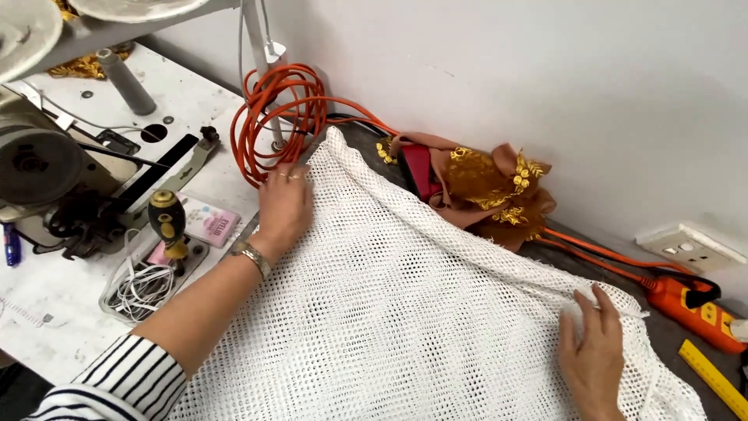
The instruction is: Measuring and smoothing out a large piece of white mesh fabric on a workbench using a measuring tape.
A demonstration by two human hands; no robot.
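White mesh fabric [405,312] spreads over the table – soft, light, floppy, best held at its edges; left hand [284,206] presses flat at ten o'clock, right hand [596,343] pinches the four o'clock edge

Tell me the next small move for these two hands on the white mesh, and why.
Probably draw the right hand outward along the edge it pinches, while the left hand pins the far corner flat. The white mesh fabric humps in a ridge between them, so tension along that edge should flatten it.
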